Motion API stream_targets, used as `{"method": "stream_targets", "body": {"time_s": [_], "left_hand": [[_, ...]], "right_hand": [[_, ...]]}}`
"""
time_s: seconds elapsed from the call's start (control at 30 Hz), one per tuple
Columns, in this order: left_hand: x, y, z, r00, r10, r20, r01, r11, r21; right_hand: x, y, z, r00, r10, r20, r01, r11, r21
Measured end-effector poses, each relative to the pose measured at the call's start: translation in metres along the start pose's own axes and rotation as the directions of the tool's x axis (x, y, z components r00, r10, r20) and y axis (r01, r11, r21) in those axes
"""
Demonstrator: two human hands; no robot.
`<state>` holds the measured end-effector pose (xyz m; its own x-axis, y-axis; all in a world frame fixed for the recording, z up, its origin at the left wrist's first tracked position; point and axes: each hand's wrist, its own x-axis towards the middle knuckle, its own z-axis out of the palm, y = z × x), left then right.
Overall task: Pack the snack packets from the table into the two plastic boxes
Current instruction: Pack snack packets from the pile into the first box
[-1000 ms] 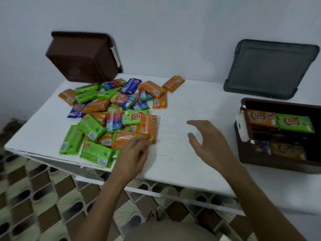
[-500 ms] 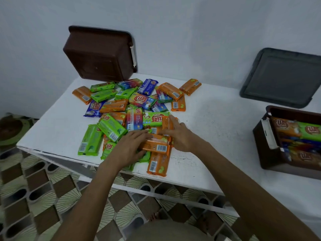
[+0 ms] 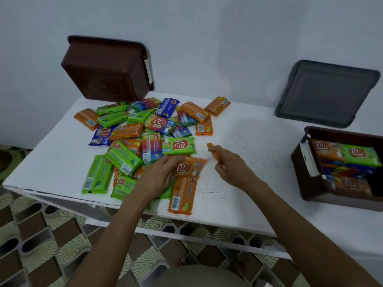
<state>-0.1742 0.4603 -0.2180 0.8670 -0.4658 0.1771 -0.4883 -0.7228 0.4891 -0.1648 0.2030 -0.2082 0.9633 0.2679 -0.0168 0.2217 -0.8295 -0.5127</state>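
A heap of orange, green, blue and rainbow snack packets [image 3: 145,131] lies on the left half of the white table [image 3: 248,131]. My left hand [image 3: 157,177] is at the heap's near edge and grips a blurred orange packet [image 3: 187,167], raised a little above another orange packet [image 3: 182,195]. Just to the right, my right hand [image 3: 230,164] is curled round an orange packet [image 3: 212,150] that shows only as an end sticking out past the fingers. At the right edge stands an open brown box [image 3: 310,183] holding several packets. A second brown box [image 3: 105,69] leans on its side against the wall behind the heap.
A grey lid [image 3: 327,94] leans on the wall at the back right. The table's front edge runs just below my forearms, with patterned floor tiles [image 3: 51,245] beneath. White tabletop separates the heap from the open box.
My right hand has drawn away from the heap to the right with an orange packet in it. My left hand has lifted another orange packet off the pile's near edge.
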Motion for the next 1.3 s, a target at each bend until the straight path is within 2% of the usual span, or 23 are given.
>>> {"method": "stream_targets", "body": {"time_s": [0.17,0.43,0.53,0.67,0.8,0.9,1.0,1.17,1.23,1.3], "left_hand": [[0.014,0.017,0.011,0.99,-0.035,-0.138,0.005,0.978,-0.21],[0.059,0.107,0.029,0.963,-0.064,-0.261,-0.029,0.941,-0.337],[0.085,0.15,0.042,0.965,-0.092,-0.247,-0.032,0.89,-0.455],[0.113,0.209,0.066,0.965,-0.141,-0.22,-0.014,0.813,-0.583],[0.135,0.256,0.097,0.977,-0.167,-0.135,0.024,0.708,-0.705],[0.147,0.282,0.118,0.978,-0.183,-0.099,0.054,0.683,-0.728],[0.152,0.299,0.133,0.974,-0.208,-0.089,0.076,0.673,-0.736],[0.154,0.309,0.142,0.968,-0.24,-0.068,0.113,0.667,-0.736],[0.156,0.309,0.143,0.968,-0.244,-0.064,0.121,0.673,-0.73],[0.157,0.308,0.143,0.968,-0.244,-0.063,0.126,0.682,-0.72]], "right_hand": [[-0.027,0.008,-0.039,0.983,0.026,-0.181,-0.003,0.992,0.123],[-0.092,0.053,-0.123,0.936,0.089,-0.342,0.069,0.904,0.423],[-0.118,0.083,-0.16,0.912,0.132,-0.388,0.056,0.898,0.437],[-0.153,0.132,-0.207,0.898,0.199,-0.391,-0.033,0.919,0.394],[-0.178,0.173,-0.237,0.923,0.274,-0.271,-0.117,0.869,0.481],[-0.186,0.196,-0.243,0.944,0.32,-0.081,-0.22,0.793,0.568],[-0.181,0.21,-0.235,0.949,0.293,0.119,-0.301,0.725,0.62],[-0.161,0.227,-0.215,0.887,0.245,0.393,-0.457,0.596,0.661],[-0.152,0.23,-0.22,0.853,0.239,0.463,-0.498,0.635,0.591],[-0.144,0.232,-0.225,0.826,0.26,0.5,-0.494,0.761,0.42]]}}
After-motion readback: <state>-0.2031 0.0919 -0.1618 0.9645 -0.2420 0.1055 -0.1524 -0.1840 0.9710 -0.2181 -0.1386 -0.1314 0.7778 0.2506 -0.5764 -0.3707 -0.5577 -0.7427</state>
